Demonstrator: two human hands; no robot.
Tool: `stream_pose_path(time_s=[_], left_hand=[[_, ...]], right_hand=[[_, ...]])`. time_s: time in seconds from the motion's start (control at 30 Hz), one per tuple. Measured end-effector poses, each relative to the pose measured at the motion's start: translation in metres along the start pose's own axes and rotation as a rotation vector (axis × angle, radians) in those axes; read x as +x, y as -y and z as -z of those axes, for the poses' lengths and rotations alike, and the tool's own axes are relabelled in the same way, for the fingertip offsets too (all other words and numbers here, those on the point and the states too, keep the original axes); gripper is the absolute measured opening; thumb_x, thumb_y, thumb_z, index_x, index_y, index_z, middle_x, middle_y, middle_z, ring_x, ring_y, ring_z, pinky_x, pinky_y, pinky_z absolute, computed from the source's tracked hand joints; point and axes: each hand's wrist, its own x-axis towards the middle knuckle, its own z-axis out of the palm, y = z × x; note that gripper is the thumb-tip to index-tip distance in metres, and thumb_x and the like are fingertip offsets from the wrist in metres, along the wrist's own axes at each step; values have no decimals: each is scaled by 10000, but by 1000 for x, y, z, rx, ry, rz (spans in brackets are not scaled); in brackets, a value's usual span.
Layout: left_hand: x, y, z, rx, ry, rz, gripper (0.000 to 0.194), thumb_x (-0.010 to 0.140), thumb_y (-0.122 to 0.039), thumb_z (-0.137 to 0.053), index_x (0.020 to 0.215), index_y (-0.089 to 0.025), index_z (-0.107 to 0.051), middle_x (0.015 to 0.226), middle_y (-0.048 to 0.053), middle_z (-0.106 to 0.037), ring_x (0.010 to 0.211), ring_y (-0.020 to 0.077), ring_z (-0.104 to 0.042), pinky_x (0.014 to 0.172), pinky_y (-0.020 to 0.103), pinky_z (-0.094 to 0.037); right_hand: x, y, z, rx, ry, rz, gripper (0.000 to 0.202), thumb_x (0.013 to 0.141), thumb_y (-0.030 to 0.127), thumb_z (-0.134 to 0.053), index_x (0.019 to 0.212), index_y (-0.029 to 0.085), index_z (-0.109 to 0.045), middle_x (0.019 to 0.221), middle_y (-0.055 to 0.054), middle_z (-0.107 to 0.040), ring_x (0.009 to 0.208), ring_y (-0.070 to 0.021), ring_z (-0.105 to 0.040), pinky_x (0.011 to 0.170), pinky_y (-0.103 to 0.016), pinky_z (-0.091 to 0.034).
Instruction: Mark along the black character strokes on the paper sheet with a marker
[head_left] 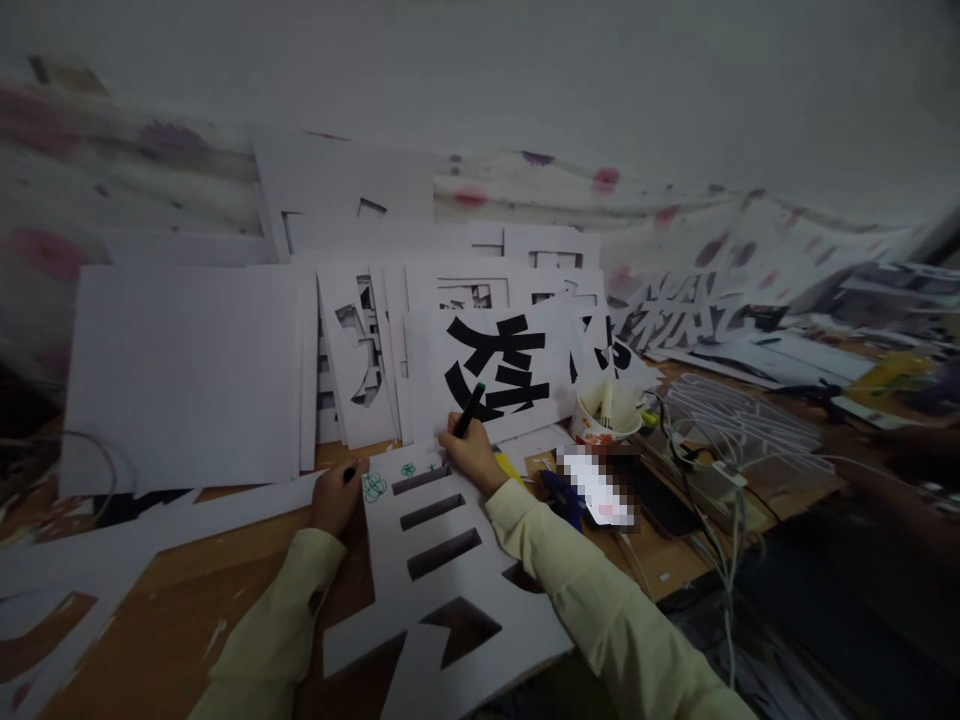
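Now, my right hand [474,454]: closed round one marker [469,410].
My left hand [337,499]: pinching one small dark piece [349,474].
White board [386,565]: one, on the table [196,590]; I count three straight slots.

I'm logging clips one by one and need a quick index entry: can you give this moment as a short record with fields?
RIGHT HAND: right hand holds a black marker, green end up, at the board's far edge
LEFT HAND: left hand pinches a small dark piece, possibly the cap, beside the board
WORKPIECE: white board with cut-out slots
MARKS: green flower drawings near its far edge
BEHIND: sheet with black characters; upright plain white board
RIGHT SIDE: patterned cup, pale cables
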Motion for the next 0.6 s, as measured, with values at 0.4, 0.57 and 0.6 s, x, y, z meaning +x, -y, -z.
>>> stream_pose_path(time_s=[0.4, 0.57, 0.6], left_hand=[[0, 0, -1, 6, -9, 8, 441, 743, -576, -400, 537, -211, -537, 586, 33, -600, 627, 194, -534, 583, 281, -381], [0, 0, -1, 13, -14, 10, 428, 726, -570, -413, 529, -209, -532, 581, 37, -594, 609, 191, -521, 589, 285, -384], [0, 0, -1, 13, -14, 10, 424, 726, -567, -416, 535, -208, -537, 580, 36, -593, 610, 191, -522, 586, 284, -383]], right_hand=[[-1, 3, 1, -17, 9, -9, 177, 579, 213, -496, 522, 220, -329, 506, 83, -265, 534, -101, -280, 519, -251, -208], [-1, 2, 0, -15, 4, -1, 178, 577, 206, -496, 524, 219, -326, 508, 83, -269, 536, -102, -285, 522, -251, -212], [-1, 2, 0, -12, 3, 2, 179, 579, 206, -497, 526, 219, -326, 510, 82, -272, 538, -102, -290, 524, -251, -217]])
